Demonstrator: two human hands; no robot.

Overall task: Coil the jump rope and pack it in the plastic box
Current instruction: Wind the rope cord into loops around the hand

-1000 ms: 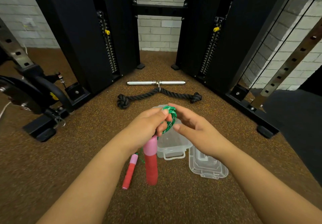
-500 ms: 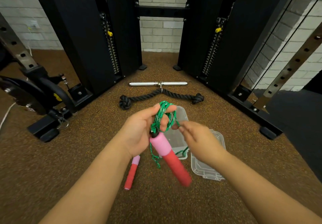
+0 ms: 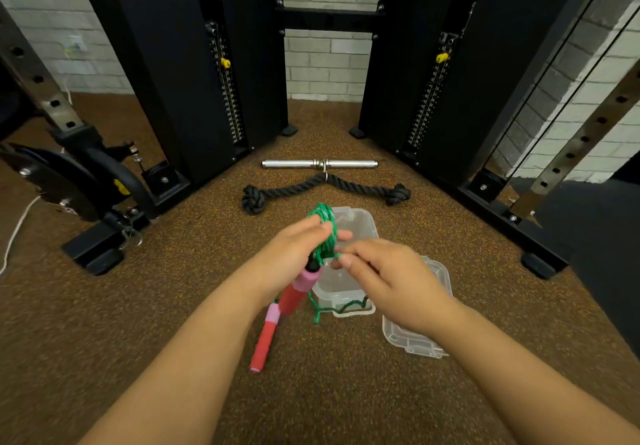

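My left hand (image 3: pixel 294 254) grips a coil of green jump rope (image 3: pixel 325 233) wound around its fingers, and one red-and-pink handle (image 3: pixel 299 289) hangs down from that hand. Just to the right, my right hand (image 3: pixel 388 278) pinches the green strand beside the coil. A loose length of rope (image 3: pixel 346 306) trails over the front rim of the clear plastic box (image 3: pixel 360 223), which sits open on the floor under both hands. The second red-and-pink handle (image 3: pixel 265 337) lies on the floor, left of the box.
The box's clear lid (image 3: pixel 415 340) lies on the floor to the right of the box. Farther off lie a black tricep rope (image 3: pixel 298 188) and a chrome bar (image 3: pixel 318 163). Black cable-machine towers (image 3: pixel 180 64) flank the brown rubber floor; a weight plate (image 3: pixel 52 178) is at the left.
The held handle swung from pointing down-right back to hanging down-left under my left hand. My right hand moved up against the coil, and the green loops are wound tighter.
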